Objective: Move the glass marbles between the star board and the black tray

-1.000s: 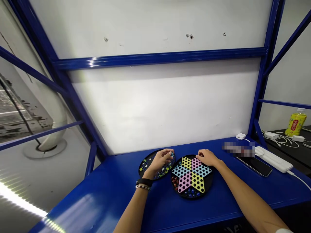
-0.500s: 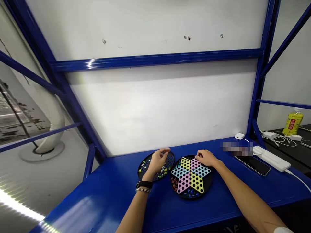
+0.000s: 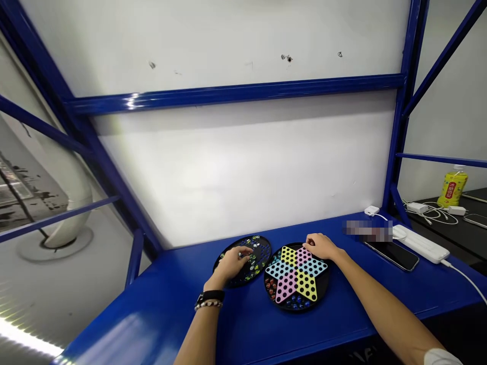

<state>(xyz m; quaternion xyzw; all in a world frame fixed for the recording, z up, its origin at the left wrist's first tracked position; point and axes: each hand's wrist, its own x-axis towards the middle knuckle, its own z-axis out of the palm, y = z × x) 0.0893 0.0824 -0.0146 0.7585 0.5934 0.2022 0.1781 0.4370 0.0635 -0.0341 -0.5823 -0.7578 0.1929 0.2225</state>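
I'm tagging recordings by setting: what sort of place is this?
Probably an indoor workspace, perhaps a workshop: a blue metal frame stands around the blue desk, a thick pipe shows at left, and white adapters lie on a black table.

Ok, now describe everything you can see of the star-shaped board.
The star-shaped board has six points, two each yellow, pink and light blue, dotted with rows of dark holes. It looks like plastic and lies flat on a round black tray, with reddish marbles in the left gap and blue marbles in the near gap. The right grip is at its far pink point; contact is unclear.
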